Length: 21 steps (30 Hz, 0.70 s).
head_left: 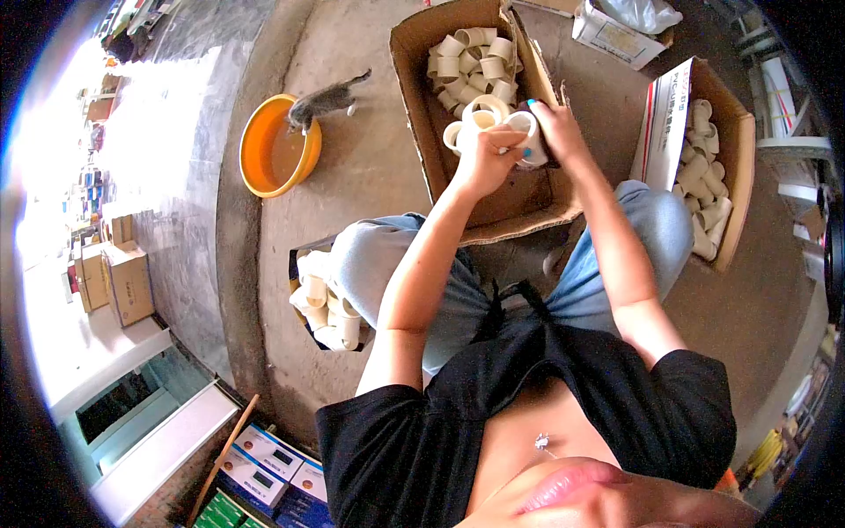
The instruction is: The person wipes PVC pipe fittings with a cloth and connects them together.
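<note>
Over the open cardboard box (pixel 550 189) between the knees, both hands are at a small group of white plastic pipe fittings (pixel 486 111). My left hand (pixel 487 158) has its fingers closed on a fitting at the front of the group. My right hand (pixel 556 132) is at the right side of the group, thumb by a white fitting (pixel 523 123); its fingers are partly hidden behind a dark item I cannot make out. A pile of loose fittings (pixel 475 63) fills the far end of the box.
A second box of fittings (pixel 704 176) stands at the right. Beside the left knee is a small container of fittings (pixel 326 304). A grey cat (pixel 326 101) leans over an orange basin (pixel 249 145) at the left. Another carton (pixel 607 33) sits at the back right.
</note>
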Motion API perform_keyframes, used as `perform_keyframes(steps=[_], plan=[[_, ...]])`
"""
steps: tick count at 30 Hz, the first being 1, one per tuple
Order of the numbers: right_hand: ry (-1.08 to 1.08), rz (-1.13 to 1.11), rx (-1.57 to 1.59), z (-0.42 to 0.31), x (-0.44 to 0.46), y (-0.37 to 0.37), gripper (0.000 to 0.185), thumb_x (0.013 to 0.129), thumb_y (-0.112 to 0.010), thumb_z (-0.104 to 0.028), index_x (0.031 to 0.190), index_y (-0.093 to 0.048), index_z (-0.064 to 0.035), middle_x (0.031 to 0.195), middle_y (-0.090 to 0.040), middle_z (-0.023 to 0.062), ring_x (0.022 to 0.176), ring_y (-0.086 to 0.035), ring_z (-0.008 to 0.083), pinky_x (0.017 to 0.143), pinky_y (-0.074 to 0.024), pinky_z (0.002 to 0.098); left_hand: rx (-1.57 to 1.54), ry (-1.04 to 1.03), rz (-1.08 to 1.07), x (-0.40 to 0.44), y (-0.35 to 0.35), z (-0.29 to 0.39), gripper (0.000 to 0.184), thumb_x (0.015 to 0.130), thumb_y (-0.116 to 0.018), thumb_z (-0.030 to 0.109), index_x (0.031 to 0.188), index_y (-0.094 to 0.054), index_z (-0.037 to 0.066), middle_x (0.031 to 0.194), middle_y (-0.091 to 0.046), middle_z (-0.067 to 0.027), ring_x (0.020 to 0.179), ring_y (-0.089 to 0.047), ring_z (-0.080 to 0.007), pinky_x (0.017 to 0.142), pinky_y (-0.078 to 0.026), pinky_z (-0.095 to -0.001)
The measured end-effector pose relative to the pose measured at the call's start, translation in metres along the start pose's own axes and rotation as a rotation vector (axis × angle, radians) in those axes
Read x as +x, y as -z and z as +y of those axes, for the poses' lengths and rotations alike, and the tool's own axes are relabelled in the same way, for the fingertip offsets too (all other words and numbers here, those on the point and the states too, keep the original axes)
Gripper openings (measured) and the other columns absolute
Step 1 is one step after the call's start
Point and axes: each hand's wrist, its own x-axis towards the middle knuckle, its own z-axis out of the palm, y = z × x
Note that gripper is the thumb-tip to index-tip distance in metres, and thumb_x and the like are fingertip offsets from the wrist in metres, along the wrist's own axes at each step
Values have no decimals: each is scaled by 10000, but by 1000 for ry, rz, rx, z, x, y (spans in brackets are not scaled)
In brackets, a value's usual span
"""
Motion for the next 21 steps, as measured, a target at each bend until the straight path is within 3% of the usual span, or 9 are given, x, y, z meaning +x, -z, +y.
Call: perform_keyframes(steps=[2, 5, 11, 13, 17, 19, 20, 21], plan=[[-102, -203, 265, 4, 5, 13, 364, 807, -498, -350, 721, -640, -26, 688, -622, 35, 621, -564, 132, 613, -434, 280, 17, -155, -67, -1, 0, 4, 233, 671, -627, -22, 901, -643, 12, 737, -588, -100, 697, -581, -222, 660, -449, -310], [-140, -173, 281, -3, -4, 10, 393, 816, -471, -368, 710, -642, -30, 670, -619, 42, 621, -567, 136, 606, -428, 282, 36, -84, -120, 1, 3, 7, 225, 678, -641, -20, 902, -637, -1, 791, -594, -110, 737, -581, -211, 686, -449, -286], [-37, 9, 38, 22, 4, -4, 445, 834, -422, -359, 703, -608, 23, 651, -618, 126, 642, -603, 238, 611, -444, 353, 59, 19, -33, 0, -5, -4, 204, 714, -631, 19, 915, -622, -16, 773, -591, -120, 696, -575, -163, 639, -450, -274], [71, 113, -196, -6, -14, -5, 455, 846, -413, -354, 710, -602, 37, 673, -584, 250, 686, -597, 379, 634, -451, 443, 95, 47, -10, 0, -7, -4, 193, 733, -618, 37, 920, -625, -9, 755, -586, -125, 674, -574, -168, 626, -449, -276], [115, 145, -475, -9, -23, -16, 443, 861, -445, -326, 710, -576, 68, 717, -568, 283, 700, -580, 401, 648, -458, 462, 220, 187, 53, 1, -8, 3, 178, 763, -602, 103, 919, -642, 29, 737, -606, -151, 673, -606, -204, 628, -460, -289], [272, 143, -464, -8, -28, -22, 408, 864, -450, -294, 719, -571, 68, 754, -568, 283, 705, -577, 402, 647, -457, 470, 284, 249, 73, 3, -5, 2, 178, 771, -598, 135, 915, -650, 46, 735, -615, -165, 687, -621, -227, 635, -465, -299], [323, 155, -473, -8, -32, -24, 368, 859, -460, -268, 733, -565, 61, 785, -575, 267, 720, -575, 402, 648, -460, 464, 271, 267, 90, 4, -3, -6, 178, 762, -609, 148, 906, -656, 55, 756, -622, -177, 711, -630, -261, 644, -471, -311], [320, 107, -482, -10, -35, -26, 307, 846, -479, -222, 820, -570, 70, 862, -587, 246, 790, -576, 378, 716, -462, 435, 160, 224, 204, 5, -6, -12, 181, 675, -587, 82, 837, -644, 25, 669, -589, -190, 625, -597, -296, 587, -448, -341]])
